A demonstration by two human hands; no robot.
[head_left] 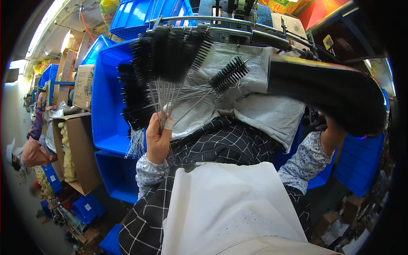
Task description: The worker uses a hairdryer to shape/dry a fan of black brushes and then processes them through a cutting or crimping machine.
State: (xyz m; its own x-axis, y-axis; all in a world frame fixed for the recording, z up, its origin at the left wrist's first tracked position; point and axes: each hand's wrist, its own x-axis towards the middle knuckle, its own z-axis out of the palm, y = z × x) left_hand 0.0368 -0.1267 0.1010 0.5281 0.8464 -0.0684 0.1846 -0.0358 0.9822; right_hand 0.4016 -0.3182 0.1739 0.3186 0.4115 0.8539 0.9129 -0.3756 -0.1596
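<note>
**Left hand fans a bundle of black wire brushes over a blue bin**

A fanned bundle of black bottle brushes (170,55) with twisted wire stems stands upright, its stems gathered in the left hand (158,138), which is closed around them near their lower ends. One brush (229,74) leans off to the right, apart from the rest. More black brushes (134,102) lie in the blue bin (104,106) just left of that hand. The right hand (333,134) is raised at the right, mostly hidden behind a large dark blurred shape (331,91); whether it grips anything cannot be told. A grey woven sack (255,110) lies behind the brushes, and a white cloth (229,208) covers the lap. An open cardboard box (76,148) sits left of the bins.
</note>
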